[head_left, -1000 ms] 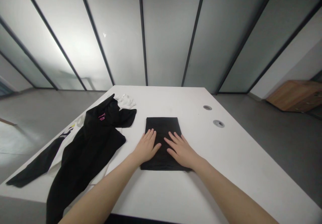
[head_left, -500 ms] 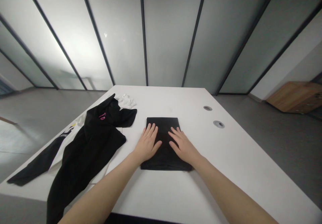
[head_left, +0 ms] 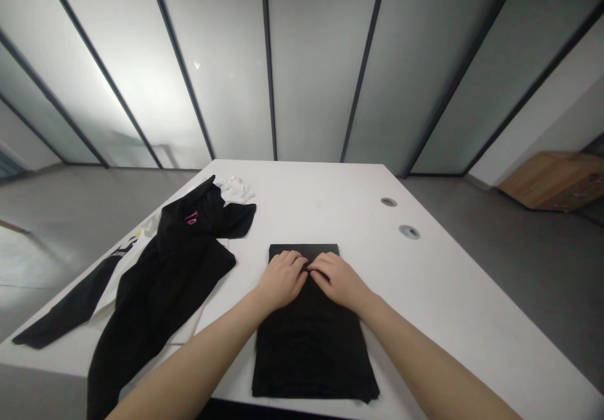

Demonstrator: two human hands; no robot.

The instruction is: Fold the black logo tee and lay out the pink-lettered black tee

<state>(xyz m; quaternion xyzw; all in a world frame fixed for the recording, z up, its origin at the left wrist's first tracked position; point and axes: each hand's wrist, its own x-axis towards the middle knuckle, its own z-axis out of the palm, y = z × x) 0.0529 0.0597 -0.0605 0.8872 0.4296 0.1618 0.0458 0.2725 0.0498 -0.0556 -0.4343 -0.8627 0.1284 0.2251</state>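
A black garment (head_left: 314,351), folded into a flat rectangle, lies on the white table in front of me. Its far end shows a smooth, slightly greyer strip (head_left: 304,249). On the upper left part of the cloth rests my left hand (head_left: 283,278), its fingers bent and closed down on the fabric. My right hand (head_left: 337,278) mirrors it on the right, thumb and fingers drawn together at the cloth. Both sets of fingertips almost meet near the middle, and what lies under them is partly hidden.
Left on the white table (head_left: 302,193) lies a black hoodie (head_left: 174,256) with pink lettering, over a white and dark garment (head_left: 80,294). A crumpled white cloth (head_left: 236,188) sits behind it. Two round grommets (head_left: 409,232) are set into the tabletop's right side. Frosted glass panels stand beyond.
The folded black garment has slid toward me, nearer the table's front edge. My hands went from flat with spread fingers to bent, closed fingers, and came closer together.
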